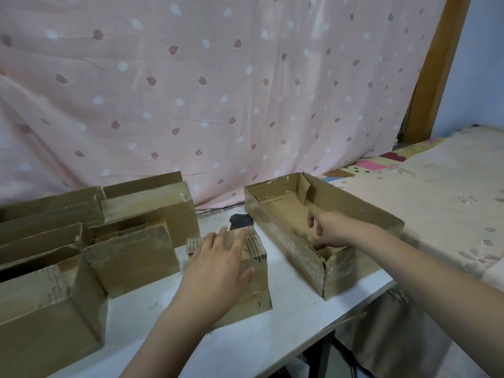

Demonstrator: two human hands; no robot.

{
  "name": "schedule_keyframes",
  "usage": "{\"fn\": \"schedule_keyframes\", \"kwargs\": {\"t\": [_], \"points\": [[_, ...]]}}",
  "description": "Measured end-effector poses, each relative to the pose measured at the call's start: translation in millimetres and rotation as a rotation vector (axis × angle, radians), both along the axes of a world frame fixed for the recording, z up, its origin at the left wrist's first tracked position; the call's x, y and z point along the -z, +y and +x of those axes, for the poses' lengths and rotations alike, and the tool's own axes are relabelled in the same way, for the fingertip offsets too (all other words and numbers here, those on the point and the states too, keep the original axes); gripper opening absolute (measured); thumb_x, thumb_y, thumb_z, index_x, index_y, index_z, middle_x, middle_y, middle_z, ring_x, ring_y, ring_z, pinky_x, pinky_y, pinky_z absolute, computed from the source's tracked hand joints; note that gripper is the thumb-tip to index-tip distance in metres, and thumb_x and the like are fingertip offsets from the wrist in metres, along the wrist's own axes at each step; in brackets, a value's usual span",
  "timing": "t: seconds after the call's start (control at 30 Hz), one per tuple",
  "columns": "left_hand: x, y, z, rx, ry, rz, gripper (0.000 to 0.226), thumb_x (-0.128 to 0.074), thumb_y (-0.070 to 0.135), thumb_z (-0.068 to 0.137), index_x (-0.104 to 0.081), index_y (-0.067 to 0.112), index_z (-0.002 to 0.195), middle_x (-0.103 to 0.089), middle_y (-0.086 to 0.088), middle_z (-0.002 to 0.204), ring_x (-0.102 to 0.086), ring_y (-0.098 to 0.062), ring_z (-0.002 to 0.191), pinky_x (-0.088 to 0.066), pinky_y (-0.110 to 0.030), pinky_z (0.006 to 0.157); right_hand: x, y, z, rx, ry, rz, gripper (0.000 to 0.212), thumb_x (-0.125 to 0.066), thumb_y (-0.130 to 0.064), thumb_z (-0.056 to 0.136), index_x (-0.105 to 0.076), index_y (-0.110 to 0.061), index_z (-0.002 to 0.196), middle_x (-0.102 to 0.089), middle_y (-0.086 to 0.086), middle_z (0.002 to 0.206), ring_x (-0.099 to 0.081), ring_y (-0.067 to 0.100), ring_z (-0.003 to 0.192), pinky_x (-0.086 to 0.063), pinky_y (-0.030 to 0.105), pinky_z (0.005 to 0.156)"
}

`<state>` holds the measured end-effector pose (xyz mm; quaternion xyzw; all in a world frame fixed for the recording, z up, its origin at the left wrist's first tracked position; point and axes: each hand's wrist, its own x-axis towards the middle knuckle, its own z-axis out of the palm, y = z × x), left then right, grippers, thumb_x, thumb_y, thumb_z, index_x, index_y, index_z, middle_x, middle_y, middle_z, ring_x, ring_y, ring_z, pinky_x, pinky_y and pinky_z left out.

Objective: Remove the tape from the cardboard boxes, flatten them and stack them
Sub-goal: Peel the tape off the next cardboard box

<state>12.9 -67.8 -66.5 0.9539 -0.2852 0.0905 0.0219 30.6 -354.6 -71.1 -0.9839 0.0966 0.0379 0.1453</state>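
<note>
**Reaching into the long box, right hand nearer**

Lying directly under the right hand [331, 231], the long open box [289, 236] runs away from the wrist toward the curtain; loosely curled fingers reach inside it, whether gripping I cannot tell. The left hand [218, 264], fingers spread and relaxed, rests on the small box [256, 271], just beside.

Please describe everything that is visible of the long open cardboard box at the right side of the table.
The long open box is brown corrugated cardboard, low and rectangular, with its top open. It stands upright near the right edge of the white table, set at an angle. Shiny clear tape covers its near long wall and front corner. One inner flap at the far end stands loose. The right hand reaches into it, its fingers loosely curled over the near wall.
</note>
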Motion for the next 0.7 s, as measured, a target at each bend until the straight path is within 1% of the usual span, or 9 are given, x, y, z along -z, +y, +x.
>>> {"fn": "schedule_keyframes", "kwargs": {"t": [0.1, 0.17, 0.23, 0.33, 0.4, 0.43, 0.5, 0.63, 0.7], "points": [[-9, 8, 4, -0.016, -0.012, 0.037, 0.070, -0.040, 0.058, 0.097, -0.004, 0.039, 0.154, -0.031, -0.004, 0.157, -0.028, -0.028, 0.141, -0.028, -0.043, 0.115, -8, 1, -1, 0.038, 0.018, -0.036, 0.040, -0.079, -0.032, 0.083, -0.052, -0.018, 0.109, -0.055, 0.001, 0.108, -0.054, 0.020, 0.094, -0.044, 0.029, 0.073], [-15, 12, 4, -0.053, -0.013, 0.060, 0.069, -0.038, 0.063, 0.095, -0.008, 0.040, 0.154, -0.039, -0.005, 0.148, -0.037, -0.029, 0.133, -0.032, -0.043, 0.111, -17, 8, -3, 0.080, -0.051, -0.021, 0.025, -0.073, -0.030, 0.089, -0.056, -0.019, 0.104, -0.059, 0.003, 0.110, -0.055, 0.021, 0.095, -0.044, 0.030, 0.077], [-20, 16, 3, -0.101, 0.036, 0.064, 0.069, -0.039, 0.067, 0.093, -0.012, 0.043, 0.152, -0.041, -0.007, 0.141, -0.042, -0.031, 0.128, -0.034, -0.044, 0.108, -27, 21, -8, 0.139, -0.173, -0.008, 0.011, -0.060, -0.021, 0.095, -0.062, -0.011, 0.100, -0.065, 0.005, 0.103, -0.059, 0.023, 0.091, -0.047, 0.030, 0.074], [-25, 23, 0, -0.159, 0.142, 0.006, 0.069, -0.042, 0.068, 0.091, -0.015, 0.045, 0.151, -0.036, -0.009, 0.134, -0.047, -0.035, 0.124, -0.036, -0.048, 0.106, -43, 54, -26, 0.226, -0.335, 0.022, 0.019, -0.044, -0.012, 0.093, -0.062, -0.010, 0.087, -0.067, 0.011, 0.088, -0.063, 0.028, 0.078, -0.055, 0.034, 0.069], [-25, 26, 0, -0.194, 0.178, 0.003, 0.067, -0.038, 0.070, 0.092, -0.017, 0.044, 0.151, -0.035, -0.010, 0.134, -0.046, -0.037, 0.125, -0.035, -0.050, 0.106, -52, 85, -41, 0.197, -0.263, 0.206, 0.023, -0.042, -0.014, 0.097, -0.061, -0.009, 0.086, -0.069, 0.013, 0.080, -0.066, 0.027, 0.068, -0.058, 0.033, 0.064], [-25, 27, 0, -0.216, 0.202, -0.005, 0.066, -0.035, 0.070, 0.093, -0.019, 0.044, 0.151, -0.035, -0.011, 0.136, -0.045, -0.038, 0.126, -0.035, -0.050, 0.106, -55, 104, -50, 0.176, -0.157, 0.398, 0.026, -0.040, -0.016, 0.102, -0.062, -0.002, 0.098, -0.070, 0.015, 0.077, -0.066, 0.027, 0.062, -0.058, 0.031, 0.057], [-27, 29, 2, -0.254, 0.269, -0.057, 0.059, -0.028, 0.065, 0.097, -0.026, 0.040, 0.151, -0.035, -0.013, 0.139, -0.046, -0.039, 0.126, -0.036, -0.051, 0.108, -60, 136, -64, 0.147, 0.046, 0.712, 0.042, -0.038, -0.024, 0.108, -0.046, 0.012, 0.128, -0.070, 0.019, 0.076, -0.068, 0.030, 0.059, -0.059, 0.033, 0.053], [-34, 38, 6, -0.245, 0.322, -0.155, 0.040, -0.033, 0.033, 0.104, -0.046, 0.035, 0.143, -0.043, -0.016, 0.140, -0.051, -0.037, 0.123, -0.043, -0.042, 0.102, -56, 167, -67, 0.131, 0.157, 0.824, 0.055, -0.045, -0.040, 0.105, -0.034, 0.005, 0.135, -0.066, 0.034, 0.107, -0.074, 0.044, 0.082, -0.063, 0.048, 0.074], [-41, 44, 2, -0.242, 0.314, -0.147, 0.044, -0.041, 0.019, 0.099, -0.050, 0.036, 0.139, -0.049, -0.012, 0.140, -0.054, -0.034, 0.121, -0.045, -0.035, 0.091, -56, 178, -63, 0.142, 0.171, 0.808, 0.053, -0.045, -0.047, 0.103, -0.033, -0.001, 0.128, -0.065, 0.035, 0.109, -0.073, 0.046, 0.086, -0.061, 0.051, 0.079]]}}
